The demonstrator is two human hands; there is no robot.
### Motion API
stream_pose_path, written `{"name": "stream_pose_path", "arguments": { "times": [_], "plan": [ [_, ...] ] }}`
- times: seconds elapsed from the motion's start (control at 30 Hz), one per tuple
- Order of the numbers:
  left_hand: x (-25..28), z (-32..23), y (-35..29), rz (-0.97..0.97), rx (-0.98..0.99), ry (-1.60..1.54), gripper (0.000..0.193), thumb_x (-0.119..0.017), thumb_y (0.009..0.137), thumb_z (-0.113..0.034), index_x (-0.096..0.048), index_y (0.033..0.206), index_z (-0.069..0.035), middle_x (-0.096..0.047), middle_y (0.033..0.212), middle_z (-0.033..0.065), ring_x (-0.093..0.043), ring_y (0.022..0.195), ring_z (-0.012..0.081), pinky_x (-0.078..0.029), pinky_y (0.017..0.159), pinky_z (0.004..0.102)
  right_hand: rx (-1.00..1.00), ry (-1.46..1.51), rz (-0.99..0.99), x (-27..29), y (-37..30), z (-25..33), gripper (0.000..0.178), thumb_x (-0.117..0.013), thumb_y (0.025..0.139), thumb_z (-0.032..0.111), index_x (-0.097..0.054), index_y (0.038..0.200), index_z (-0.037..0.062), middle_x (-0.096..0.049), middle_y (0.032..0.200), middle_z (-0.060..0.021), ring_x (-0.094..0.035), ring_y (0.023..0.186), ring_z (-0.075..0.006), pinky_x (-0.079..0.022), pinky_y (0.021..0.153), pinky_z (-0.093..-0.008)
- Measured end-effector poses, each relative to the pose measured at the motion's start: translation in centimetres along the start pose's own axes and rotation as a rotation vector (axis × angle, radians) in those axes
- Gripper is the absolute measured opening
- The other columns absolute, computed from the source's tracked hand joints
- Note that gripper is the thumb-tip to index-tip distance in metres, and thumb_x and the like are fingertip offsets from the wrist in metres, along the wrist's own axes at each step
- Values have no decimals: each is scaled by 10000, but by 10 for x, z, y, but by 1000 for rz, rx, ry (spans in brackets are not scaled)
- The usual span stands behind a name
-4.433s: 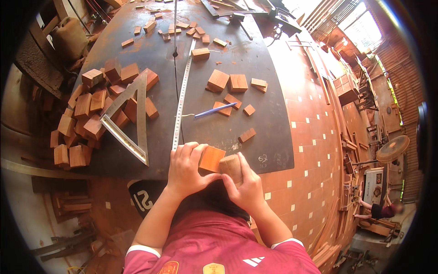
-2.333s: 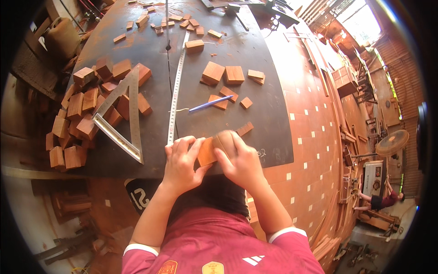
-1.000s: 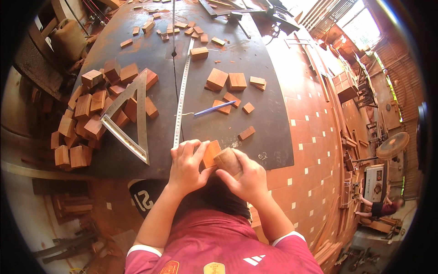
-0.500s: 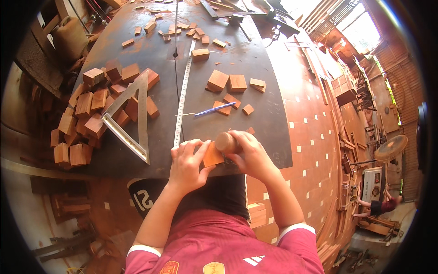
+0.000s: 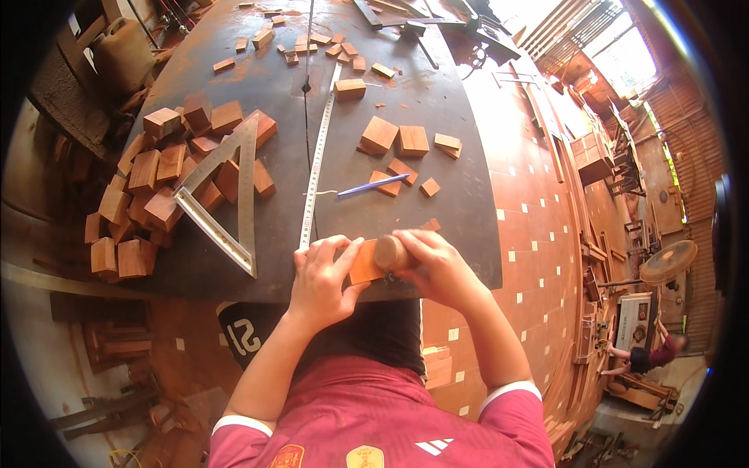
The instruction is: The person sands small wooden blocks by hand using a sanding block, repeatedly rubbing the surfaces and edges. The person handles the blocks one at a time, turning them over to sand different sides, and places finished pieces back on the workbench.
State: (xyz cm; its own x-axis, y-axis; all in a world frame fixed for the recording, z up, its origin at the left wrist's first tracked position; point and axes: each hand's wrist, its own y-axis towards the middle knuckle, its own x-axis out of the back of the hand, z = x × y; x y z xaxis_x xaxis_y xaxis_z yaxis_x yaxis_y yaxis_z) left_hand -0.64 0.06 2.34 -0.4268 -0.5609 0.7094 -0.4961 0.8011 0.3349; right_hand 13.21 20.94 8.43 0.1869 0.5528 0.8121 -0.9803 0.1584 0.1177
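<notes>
At the near edge of the dark table point(image 5: 281, 195), my left hand point(image 5: 324, 281) pinches a small orange-brown wooden block point(image 5: 364, 264) between thumb and fingers. My right hand point(image 5: 437, 269) is closed round a short cylindrical wooden piece point(image 5: 390, 253), whose pale round end faces up and to the left. The cylinder meets the block's right side; their exact contact is hidden. Just beyond my left fingers runs a white tape measure point(image 5: 315, 168), stretched away from me. A blue pen point(image 5: 373, 185) lies farther off, across a flat wooden offcut point(image 5: 385, 182).
A heap of wooden blocks point(image 5: 144, 171) covers the table's left side, with a metal triangle square point(image 5: 246, 195) leaning on it. Loose blocks point(image 5: 379, 136) lie beyond the pen. More offcuts and dark metal tools point(image 5: 367, 14) sit at the far end. Another person point(image 5: 662, 352) is far right.
My right hand and the cylinder have shifted slightly right and nearer to me, and more of the block's face shows. My left hand keeps its grip. The whole view has moved slightly.
</notes>
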Motion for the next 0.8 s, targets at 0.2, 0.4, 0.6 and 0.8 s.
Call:
{"name": "stream_pose_path", "arguments": {
  "times": [0.2,0.4,0.6,0.8],
  "plan": [
    [-1,1,0,-9,-5,-17,757,-929,734,-233,-669,1424,-58,-608,1270,91,-583,1188,286,-378,1027,450,-27,23,40,4,-12,7,709,-894,816,151,-602,1449,25,-687,1268,-226,-669,1150,-441,-557,993,-488],
    [-2,4,0,-7,2,8,758,-928,737,-243,-671,1423,-52,-608,1268,100,-586,1183,286,-381,1022,450,-58,21,23,-1,-7,9,709,-870,846,133,-580,1484,27,-686,1274,-234,-665,1156,-448,-548,1000,-483],
    [-1,-2,3,-5,-42,17,722,-923,759,-289,-686,1401,-60,-618,1258,88,-590,1174,286,-383,1015,441,-104,26,-123,-15,14,-5,703,-821,892,129,-528,1518,-1,-683,1280,-266,-658,1178,-458,-539,1008,-486],
    [-2,-2,-2,-35,-4,42,737,-933,739,-304,-686,1393,-71,-617,1248,78,-585,1180,278,-380,1016,444,-153,43,-61,-16,-10,6,736,-845,889,218,-529,1501,-40,-706,1164,-284,-682,1097,-475,-553,969,-494]
  ]
}}
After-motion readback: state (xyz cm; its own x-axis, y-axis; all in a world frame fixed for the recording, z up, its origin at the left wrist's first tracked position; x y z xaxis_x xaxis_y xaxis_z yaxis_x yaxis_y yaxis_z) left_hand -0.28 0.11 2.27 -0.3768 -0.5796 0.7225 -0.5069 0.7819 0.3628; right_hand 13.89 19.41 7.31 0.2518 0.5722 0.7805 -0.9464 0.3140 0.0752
